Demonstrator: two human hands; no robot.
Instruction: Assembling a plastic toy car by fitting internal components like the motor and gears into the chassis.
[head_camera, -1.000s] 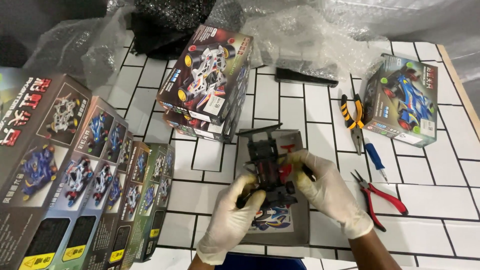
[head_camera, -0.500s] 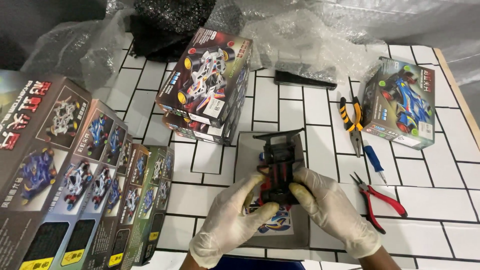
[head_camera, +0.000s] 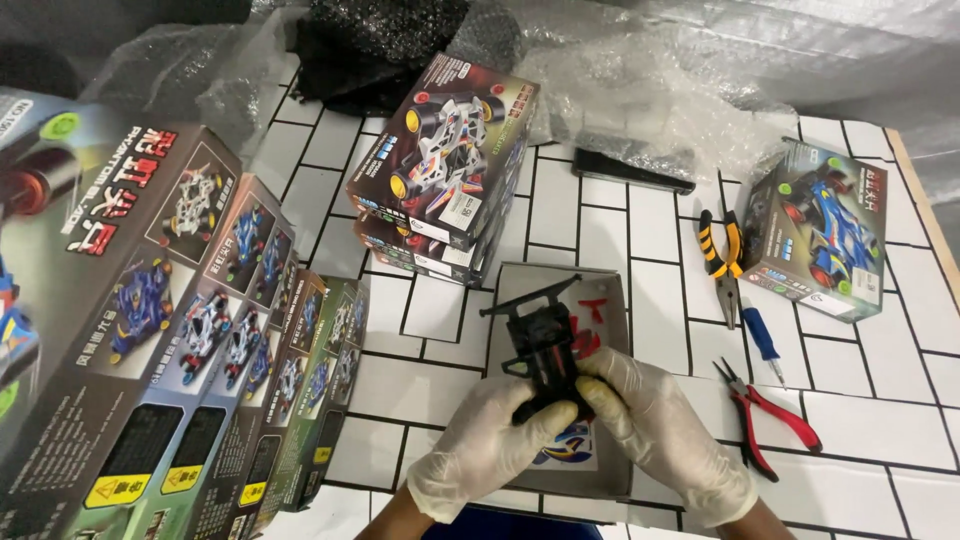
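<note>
Open grey tray on white-tiled surface holds small red parts and a sticker sheet; toy-car kit boxes stacked behind it appear closed. Left hand and right hand, both in white gloves, are curled around the rear of a black toy-car chassis, gripping it above the tray. Chassis is black with red showing inside, possibly a motor cover, front bumper pointing away.

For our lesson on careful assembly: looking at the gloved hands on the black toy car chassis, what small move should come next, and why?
Probably lower the black chassis toward the open grey box tray below it. Left hand and right hand both grip its near end, so the far end sticks out unsupported, with red parts lying beneath.
</note>
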